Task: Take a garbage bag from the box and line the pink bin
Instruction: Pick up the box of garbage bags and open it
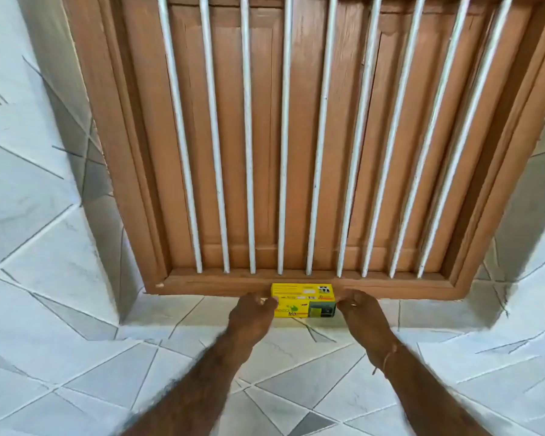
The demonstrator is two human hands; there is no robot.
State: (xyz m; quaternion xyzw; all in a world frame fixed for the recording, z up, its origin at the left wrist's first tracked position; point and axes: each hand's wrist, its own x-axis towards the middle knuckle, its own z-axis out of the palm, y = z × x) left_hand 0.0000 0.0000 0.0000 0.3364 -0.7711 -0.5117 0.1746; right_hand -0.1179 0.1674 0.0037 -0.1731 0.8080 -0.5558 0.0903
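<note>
A yellow garbage bag box (302, 302) lies flat on the tiled ledge (177, 313) right under the wooden window frame. My left hand (252, 313) is at the box's left end, its fingers curled over that end. My right hand (359, 309) is at the right end, with its fingertips against the box's edge. The box sits between both hands and rests on the ledge. No garbage bag is outside the box. The pink bin is not in view.
A brown wooden window (296, 136) with several white vertical bars (249, 152) fills the wall behind the box. Grey and white patterned tiles (60, 247) cover the ledge and the walls on both sides of the recess.
</note>
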